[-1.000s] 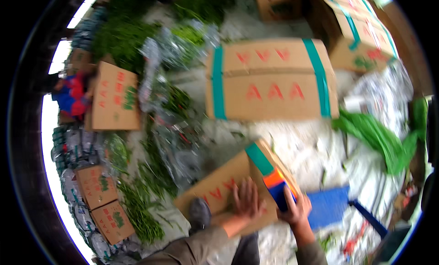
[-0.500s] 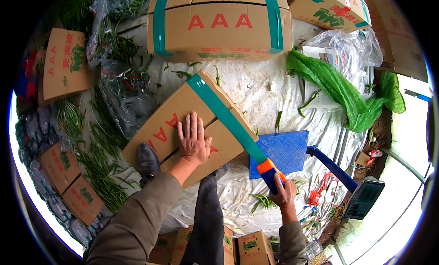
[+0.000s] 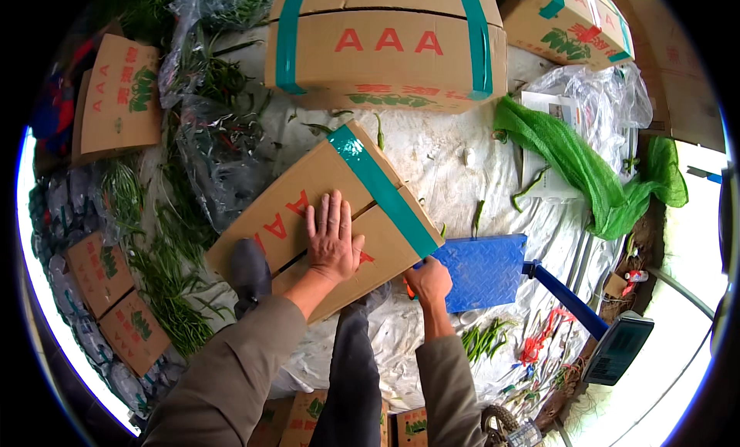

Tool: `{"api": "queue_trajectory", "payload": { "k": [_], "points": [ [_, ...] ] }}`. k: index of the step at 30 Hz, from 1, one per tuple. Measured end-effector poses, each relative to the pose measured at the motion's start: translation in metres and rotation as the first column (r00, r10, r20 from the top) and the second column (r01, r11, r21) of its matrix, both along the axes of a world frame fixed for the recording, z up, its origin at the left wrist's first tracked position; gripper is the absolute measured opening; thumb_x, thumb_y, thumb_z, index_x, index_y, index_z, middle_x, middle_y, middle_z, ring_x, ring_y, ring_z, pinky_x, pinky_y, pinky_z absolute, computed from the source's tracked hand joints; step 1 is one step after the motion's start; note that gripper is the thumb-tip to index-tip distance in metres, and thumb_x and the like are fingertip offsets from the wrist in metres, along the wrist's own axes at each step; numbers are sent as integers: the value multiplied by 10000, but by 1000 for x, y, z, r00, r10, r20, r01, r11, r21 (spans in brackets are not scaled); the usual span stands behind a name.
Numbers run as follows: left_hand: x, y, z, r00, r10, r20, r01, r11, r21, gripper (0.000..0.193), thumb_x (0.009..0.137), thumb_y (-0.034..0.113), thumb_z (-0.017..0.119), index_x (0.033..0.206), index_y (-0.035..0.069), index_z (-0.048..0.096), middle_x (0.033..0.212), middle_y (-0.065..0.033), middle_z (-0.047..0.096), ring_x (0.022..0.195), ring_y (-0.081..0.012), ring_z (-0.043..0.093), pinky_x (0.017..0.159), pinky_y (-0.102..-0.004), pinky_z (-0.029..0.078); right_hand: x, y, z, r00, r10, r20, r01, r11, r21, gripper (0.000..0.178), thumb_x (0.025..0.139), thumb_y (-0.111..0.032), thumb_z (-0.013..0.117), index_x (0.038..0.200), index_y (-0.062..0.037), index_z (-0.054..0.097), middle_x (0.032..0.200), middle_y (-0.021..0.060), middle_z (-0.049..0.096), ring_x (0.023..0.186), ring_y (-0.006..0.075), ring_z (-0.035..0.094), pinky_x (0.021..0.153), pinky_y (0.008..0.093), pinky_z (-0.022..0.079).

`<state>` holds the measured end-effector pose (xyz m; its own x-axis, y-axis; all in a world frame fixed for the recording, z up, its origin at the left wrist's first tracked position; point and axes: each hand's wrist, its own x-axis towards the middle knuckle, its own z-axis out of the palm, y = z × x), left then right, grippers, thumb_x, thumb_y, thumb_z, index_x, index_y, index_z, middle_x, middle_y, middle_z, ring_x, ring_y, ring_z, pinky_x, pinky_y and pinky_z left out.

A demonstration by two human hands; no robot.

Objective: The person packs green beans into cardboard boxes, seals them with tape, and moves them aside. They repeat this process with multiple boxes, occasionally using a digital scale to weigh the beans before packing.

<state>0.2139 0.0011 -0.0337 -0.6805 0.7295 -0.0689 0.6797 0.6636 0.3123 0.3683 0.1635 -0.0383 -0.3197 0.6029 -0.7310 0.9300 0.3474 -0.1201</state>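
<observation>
The right hand (image 3: 429,282), fingers clenched round the mostly hidden dispenser (image 3: 409,291), has moved up to the centre box (image 3: 385,243); the left hand (image 3: 334,245) stays flat there, fingers released.

The carton (image 3: 378,235) is matt cardboard, its tape (image 3: 388,196) glossy plastic, the blue platform (image 3: 482,272) rough-patterned metal.

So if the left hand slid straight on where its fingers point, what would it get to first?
The left hand would likely reach the green tape near its box's far corner first; the bigger box stands beyond, though depth is unclear.
</observation>
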Motion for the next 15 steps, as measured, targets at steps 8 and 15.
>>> {"api": "queue_trajectory", "payload": {
  "k": [8,15],
  "points": [
    [-11,-36,39,993,-32,116,32,999,8,780,875,293,663,1497,-27,318,1594,-196,249,1470,-361,248,1193,-540,178,126,-86,117,750,132,-648,170,909,382,803,618,-87,674,1378,75,472,1183,266,638,1027,415,661,889,426,532],
    [-41,-128,134,-155,305,940,-143,934,-326,555,979,460,582,1172,-58,637,1193,-143,662,1079,-248,640,920,-354,509,104,-143,183,420,504,-755,-27,838,544,856,696,-387,792,1337,93,490,1098,245,628,918,414,645,828,465,536]
  ]
}}
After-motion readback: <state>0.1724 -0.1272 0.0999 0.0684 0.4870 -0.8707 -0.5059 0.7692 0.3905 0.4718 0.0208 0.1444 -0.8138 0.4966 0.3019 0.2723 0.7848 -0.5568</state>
